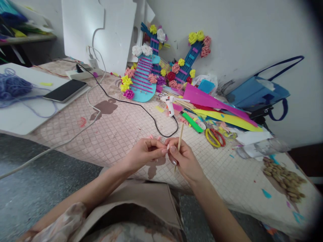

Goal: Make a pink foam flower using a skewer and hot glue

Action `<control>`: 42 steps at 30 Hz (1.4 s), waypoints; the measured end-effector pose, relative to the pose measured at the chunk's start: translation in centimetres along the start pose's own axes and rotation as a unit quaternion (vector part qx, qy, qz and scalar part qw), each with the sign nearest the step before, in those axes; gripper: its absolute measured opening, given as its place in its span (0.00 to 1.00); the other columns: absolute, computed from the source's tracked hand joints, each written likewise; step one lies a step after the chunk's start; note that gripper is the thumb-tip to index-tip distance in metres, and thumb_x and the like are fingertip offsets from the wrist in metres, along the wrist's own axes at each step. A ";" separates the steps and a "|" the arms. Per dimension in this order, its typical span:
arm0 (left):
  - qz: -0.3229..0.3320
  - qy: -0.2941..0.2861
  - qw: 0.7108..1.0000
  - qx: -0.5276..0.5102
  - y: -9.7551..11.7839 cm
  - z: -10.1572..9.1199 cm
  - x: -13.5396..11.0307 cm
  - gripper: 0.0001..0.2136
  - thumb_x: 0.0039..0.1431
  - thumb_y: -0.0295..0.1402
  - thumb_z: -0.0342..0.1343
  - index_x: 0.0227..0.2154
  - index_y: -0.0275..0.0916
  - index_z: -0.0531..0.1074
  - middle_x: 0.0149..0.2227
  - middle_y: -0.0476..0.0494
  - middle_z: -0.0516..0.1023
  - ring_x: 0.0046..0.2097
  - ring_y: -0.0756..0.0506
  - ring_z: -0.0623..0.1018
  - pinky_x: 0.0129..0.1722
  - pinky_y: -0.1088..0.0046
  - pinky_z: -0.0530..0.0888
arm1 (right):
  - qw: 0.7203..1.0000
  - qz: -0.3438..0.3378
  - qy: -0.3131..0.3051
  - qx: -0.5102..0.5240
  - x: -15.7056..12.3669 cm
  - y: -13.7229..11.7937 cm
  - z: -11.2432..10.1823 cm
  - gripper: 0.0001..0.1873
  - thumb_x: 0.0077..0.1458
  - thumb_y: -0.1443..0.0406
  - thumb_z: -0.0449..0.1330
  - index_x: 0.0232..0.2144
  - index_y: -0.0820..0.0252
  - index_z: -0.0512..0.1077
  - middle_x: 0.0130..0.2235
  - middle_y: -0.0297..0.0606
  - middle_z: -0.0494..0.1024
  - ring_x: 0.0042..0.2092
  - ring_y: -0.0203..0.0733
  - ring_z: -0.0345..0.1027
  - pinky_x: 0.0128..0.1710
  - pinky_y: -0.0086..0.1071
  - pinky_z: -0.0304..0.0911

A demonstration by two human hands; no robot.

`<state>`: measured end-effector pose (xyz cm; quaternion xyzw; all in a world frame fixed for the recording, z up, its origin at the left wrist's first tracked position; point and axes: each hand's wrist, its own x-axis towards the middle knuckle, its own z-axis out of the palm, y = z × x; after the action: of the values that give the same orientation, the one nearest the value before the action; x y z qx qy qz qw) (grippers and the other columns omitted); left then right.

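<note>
My left hand (147,152) is closed, thumb and forefinger pinching a small pale pink piece (168,147), perhaps paper, mostly hidden by the fingertips. My right hand (186,158) meets it from the other side, its fingertips at the same piece. A thin wooden stick (181,135) stands nearly upright in the right hand, passing between its fingers. Both hands are just above the table's near edge. Bits of pink paper (158,138) show behind the left fingers. Beyond the hands lies a white glue gun (170,107) with a black cord.
Scissors (215,137) and a green tool (192,122) lie to the right, near coloured sheets (214,104). Flower-trimmed craft pieces (143,79) lean at the back. A phone (66,90) and purple yarn (15,85) are left; peanuts (284,179) lie far right. Cords cross the table.
</note>
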<state>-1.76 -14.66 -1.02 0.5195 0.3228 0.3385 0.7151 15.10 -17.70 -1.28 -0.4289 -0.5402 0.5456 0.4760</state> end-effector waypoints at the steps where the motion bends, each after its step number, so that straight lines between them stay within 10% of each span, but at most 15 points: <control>1: -0.002 0.000 1.000 0.001 0.0 0.0 0.0 0.15 0.50 0.42 0.63 0.27 0.33 0.74 0.20 0.52 0.65 0.22 0.56 0.61 0.20 0.81 0.55 | 1.000 0.003 0.000 -0.003 0.0 0.0 0.0 0.12 0.58 0.54 0.58 0.31 0.56 0.66 0.39 0.32 0.70 0.21 0.26 0.49 0.20 0.27 0.45; 16: -0.037 -0.006 0.998 -0.043 0.2 -0.1 0.2 0.14 0.47 0.41 0.65 0.22 0.33 0.75 0.18 0.53 0.64 0.21 0.57 0.60 0.20 0.81 0.54 | 0.973 -0.103 0.010 -0.207 -0.2 -1.5 -0.3 0.08 0.61 0.60 0.55 0.31 0.55 0.69 0.38 0.35 0.70 0.31 0.34 0.62 0.28 0.30 0.58; 42: 0.029 -0.014 0.999 -0.017 0.1 0.2 -0.1 0.12 0.51 0.37 0.63 0.26 0.32 0.71 0.24 0.50 0.70 0.26 0.55 0.66 0.24 0.80 0.60 | 0.996 -0.041 -0.002 -0.077 -0.3 -0.6 0.0 0.08 0.60 0.58 0.56 0.32 0.54 0.70 0.38 0.34 0.71 0.23 0.28 0.55 0.21 0.27 0.52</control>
<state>-1.67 -14.77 -0.92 0.5211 0.2915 0.3573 0.7182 15.21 -18.01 -0.71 -0.4404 -0.5986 0.4834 0.4627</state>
